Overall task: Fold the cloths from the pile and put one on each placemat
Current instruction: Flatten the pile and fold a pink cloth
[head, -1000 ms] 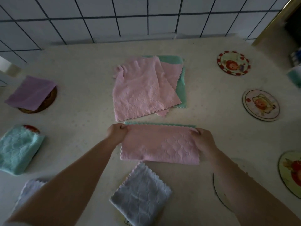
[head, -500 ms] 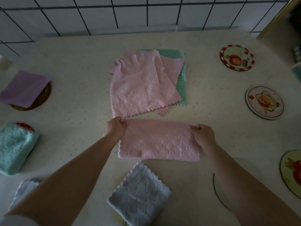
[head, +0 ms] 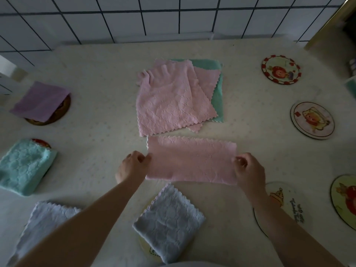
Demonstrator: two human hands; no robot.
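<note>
A pink cloth (head: pixel 191 159), folded in half into a long strip, lies flat on the table in front of me. My left hand (head: pixel 133 166) pinches its left edge and my right hand (head: pixel 248 168) pinches its right edge. Behind it sits the pile (head: pixel 173 99) of pink cloths on a green one. Folded cloths cover placemats: purple (head: pixel 39 101) far left, teal (head: pixel 25 166) left, pale blue (head: pixel 169 221) near centre, another pale one (head: pixel 44 226) near left. Bare round placemats lie at the right (head: pixel 281 69), (head: pixel 312 120), (head: pixel 344 201) and under my right forearm (head: pixel 285 205).
The cream table (head: pixel 100 78) ends at a white tiled wall (head: pixel 173 16) at the back. A dark gap and a wooden edge (head: pixel 327 26) stand at the far right corner.
Both hands slid down from the strip's top corners to the middle of its short edges. The strip now lies flat, its green underlayer no longer showing.
</note>
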